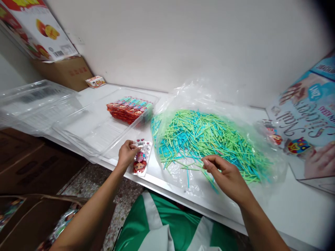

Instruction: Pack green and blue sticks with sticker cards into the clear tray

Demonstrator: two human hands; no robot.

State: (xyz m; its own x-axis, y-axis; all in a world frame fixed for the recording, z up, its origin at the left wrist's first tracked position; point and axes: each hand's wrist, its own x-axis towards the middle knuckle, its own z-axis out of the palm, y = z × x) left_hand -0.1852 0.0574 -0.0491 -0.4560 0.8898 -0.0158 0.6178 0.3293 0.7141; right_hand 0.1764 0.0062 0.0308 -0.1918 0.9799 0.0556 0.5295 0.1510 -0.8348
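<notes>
My left hand [127, 152] is closed in a pinch at the upper part of a small printed packet [140, 167] near the table's front edge. The packet has a clear top and a red-haired cartoon figure. My right hand [227, 171] has thumb and forefinger pressed together at the front of a heap of thin green and blue sticks [204, 134]; whether a stick is between the fingertips cannot be made out. The heap lies in an open clear plastic bag [188, 92]. Behind my left hand, a stack of filled red packets [128, 109] sits in a clear plastic tray [104, 151].
More clear trays [34, 99] are stacked at the left. Cardboard boxes [61, 71] stand in the back left corner, with a small box [95, 82] beside them. A printed blue box [311, 115] stands at right. Below left is an open carton [31, 223] holding packets.
</notes>
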